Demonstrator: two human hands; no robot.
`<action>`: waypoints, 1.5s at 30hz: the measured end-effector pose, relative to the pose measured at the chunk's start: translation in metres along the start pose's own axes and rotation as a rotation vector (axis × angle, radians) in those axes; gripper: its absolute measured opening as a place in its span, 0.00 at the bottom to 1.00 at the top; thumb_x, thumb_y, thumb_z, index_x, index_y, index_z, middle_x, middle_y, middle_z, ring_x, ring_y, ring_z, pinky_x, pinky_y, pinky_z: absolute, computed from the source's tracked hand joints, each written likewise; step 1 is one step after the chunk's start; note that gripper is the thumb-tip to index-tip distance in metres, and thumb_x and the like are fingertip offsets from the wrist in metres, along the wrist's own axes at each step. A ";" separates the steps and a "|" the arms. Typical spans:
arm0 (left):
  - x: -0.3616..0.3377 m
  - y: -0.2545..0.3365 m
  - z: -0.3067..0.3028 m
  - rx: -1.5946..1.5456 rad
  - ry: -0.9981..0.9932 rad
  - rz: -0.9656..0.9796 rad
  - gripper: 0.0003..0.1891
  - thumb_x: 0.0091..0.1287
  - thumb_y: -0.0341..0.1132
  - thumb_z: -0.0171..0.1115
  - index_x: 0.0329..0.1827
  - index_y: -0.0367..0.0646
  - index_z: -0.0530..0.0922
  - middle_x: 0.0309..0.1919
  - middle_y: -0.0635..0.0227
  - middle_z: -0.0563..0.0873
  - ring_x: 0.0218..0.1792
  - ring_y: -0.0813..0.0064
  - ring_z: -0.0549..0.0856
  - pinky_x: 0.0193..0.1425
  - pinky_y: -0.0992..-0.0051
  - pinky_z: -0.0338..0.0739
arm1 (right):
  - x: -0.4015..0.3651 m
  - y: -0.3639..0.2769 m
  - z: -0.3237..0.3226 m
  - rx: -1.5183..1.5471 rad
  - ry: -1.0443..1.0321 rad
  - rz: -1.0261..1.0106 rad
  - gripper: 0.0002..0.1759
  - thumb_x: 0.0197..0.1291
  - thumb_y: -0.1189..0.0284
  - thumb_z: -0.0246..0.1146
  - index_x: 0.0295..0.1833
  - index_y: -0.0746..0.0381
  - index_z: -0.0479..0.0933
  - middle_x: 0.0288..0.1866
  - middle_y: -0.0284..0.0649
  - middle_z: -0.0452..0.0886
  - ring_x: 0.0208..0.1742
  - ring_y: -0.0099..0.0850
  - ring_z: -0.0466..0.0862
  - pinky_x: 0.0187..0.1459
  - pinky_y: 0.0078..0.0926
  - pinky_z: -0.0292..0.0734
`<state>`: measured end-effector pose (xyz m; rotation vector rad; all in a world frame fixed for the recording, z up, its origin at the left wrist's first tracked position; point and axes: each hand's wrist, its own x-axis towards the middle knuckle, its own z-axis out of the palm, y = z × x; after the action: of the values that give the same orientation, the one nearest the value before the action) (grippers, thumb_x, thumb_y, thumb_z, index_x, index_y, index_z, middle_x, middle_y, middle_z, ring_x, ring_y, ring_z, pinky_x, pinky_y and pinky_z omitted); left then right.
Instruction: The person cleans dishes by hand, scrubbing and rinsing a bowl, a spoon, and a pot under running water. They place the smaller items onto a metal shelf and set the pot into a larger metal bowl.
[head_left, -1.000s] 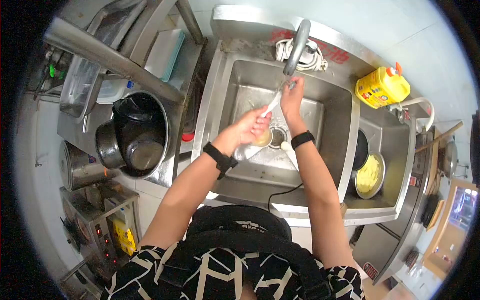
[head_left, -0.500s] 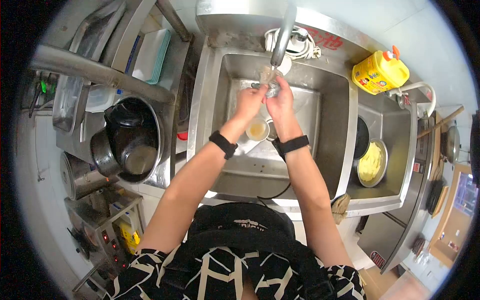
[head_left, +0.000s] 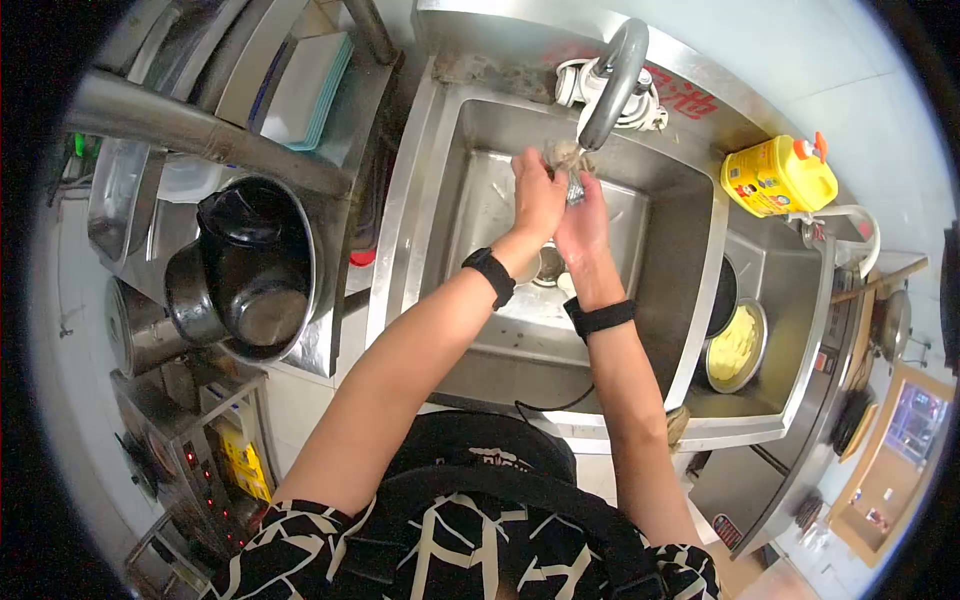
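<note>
My left hand (head_left: pixel 540 197) and my right hand (head_left: pixel 583 228) are together beneath the curved faucet (head_left: pixel 618 85), over the left sink basin (head_left: pixel 480 345). Between them is a silvery, crinkled thing (head_left: pixel 575 187), perhaps a scouring pad, with both hands closed against it. Water seems to run onto it; splash and fingers blur its outline. A pale bowl (head_left: pixel 527 268) sits below, mostly hidden by my left wrist. Close by are the round drain (head_left: pixel 549 266) and a small white item partly behind my right wrist.
The right basin holds a metal bowl of yellow pieces (head_left: pixel 735 345) and a dark pan (head_left: pixel 722 298). A yellow jug (head_left: pixel 780 177) stands on the sink's back edge. Left are a large pot with dark pans (head_left: pixel 312 255) and stacked trays (head_left: pixel 312 90). A white coiled cord (head_left: pixel 655 112) lies behind the faucet.
The view has shifted, so the sink sits differently in frame. My hands stay together under the faucet, left fingers now more extended. My left wrist now covers most of the pale bowl.
</note>
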<state>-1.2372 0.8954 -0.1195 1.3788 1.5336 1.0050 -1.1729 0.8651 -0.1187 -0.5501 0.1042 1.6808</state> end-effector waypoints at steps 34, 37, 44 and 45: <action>0.006 -0.025 -0.018 -0.152 -0.760 -0.472 0.07 0.65 0.33 0.46 0.41 0.40 0.69 0.28 0.70 0.77 0.27 0.80 0.76 0.26 0.80 0.72 | -0.023 -0.008 -0.054 -0.924 0.260 -0.483 0.08 0.57 0.73 0.52 0.41 0.63 0.67 0.36 0.40 0.72 0.39 0.25 0.74 0.41 0.23 0.71; -0.006 -0.058 -0.022 0.142 -0.809 -0.180 0.10 0.58 0.33 0.54 0.38 0.37 0.77 0.29 0.65 0.81 0.32 0.73 0.81 0.32 0.72 0.74 | 0.002 -0.006 -0.065 -1.874 0.069 -0.464 0.22 0.52 0.68 0.56 0.53 0.61 0.66 0.55 0.50 0.64 0.59 0.43 0.61 0.58 0.38 0.54; -0.053 0.000 -0.088 -0.440 -0.857 -0.611 0.09 0.66 0.35 0.46 0.44 0.44 0.71 0.18 0.76 0.70 0.16 0.87 0.67 0.13 0.85 0.57 | 0.032 0.002 -0.061 -1.019 0.396 -0.618 0.23 0.55 0.64 0.58 0.54 0.61 0.62 0.40 0.37 0.69 0.40 0.25 0.69 0.39 0.27 0.69; -0.058 -0.001 -0.092 -0.287 -0.770 -0.516 0.09 0.66 0.35 0.45 0.42 0.43 0.72 0.18 0.75 0.71 0.16 0.85 0.68 0.14 0.83 0.59 | 0.026 0.015 -0.059 -0.984 0.278 -0.544 0.23 0.55 0.63 0.58 0.53 0.62 0.62 0.41 0.38 0.70 0.41 0.25 0.69 0.39 0.26 0.68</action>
<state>-1.3200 0.8345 -0.0856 0.9233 1.0168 0.2889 -1.1721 0.8639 -0.1847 -1.3992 -0.6541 1.0242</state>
